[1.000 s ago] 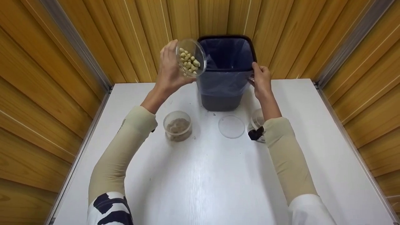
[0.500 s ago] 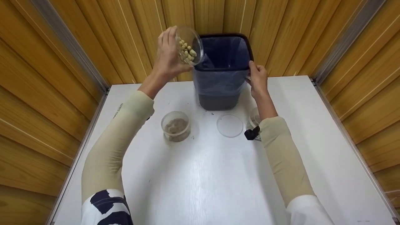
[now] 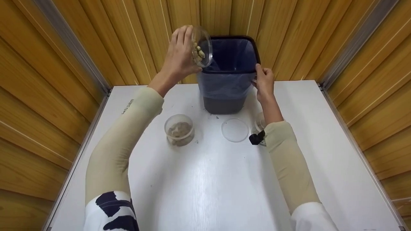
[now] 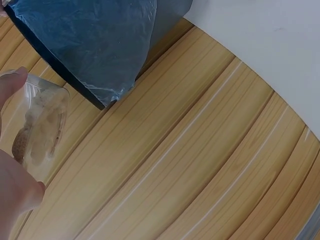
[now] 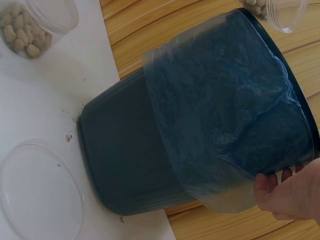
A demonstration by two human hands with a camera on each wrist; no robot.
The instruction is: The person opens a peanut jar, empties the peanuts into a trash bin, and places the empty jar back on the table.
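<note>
My left hand (image 3: pixel 180 54) grips a clear plastic tub (image 3: pixel 207 41) from its base side, tipped with its mouth toward the trash bin (image 3: pixel 224 105). Peanuts in their shells (image 3: pixel 199 53) lie along the tub's lower wall. The tub's rim overlaps the bin's left rim in the head view. A thin bluish liner (image 5: pixel 210 105) covers the bin's upper part and folds down over the outside. With thumb and fingers, my right hand (image 3: pixel 265 83) pinches the bin's near right rim. The right wrist view shows those fingers (image 5: pixel 265 192) at the liner's edge.
On the white table (image 3: pixel 205 179) stands an open tub (image 3: pixel 179 128) of peanuts at the left. A round clear lid (image 3: pixel 235 130) lies flat in front of the bin. Another clear container (image 3: pixel 259 123) is partly hidden under the right wrist. Wood-patterned walls (image 3: pixel 144 38) enclose the back and sides.
The left hand has lifted farther up and back, then shifted right toward the bin. The tub is tipped more steeply, and fewer peanuts show in it. My right hand keeps its hold on the rim.
</note>
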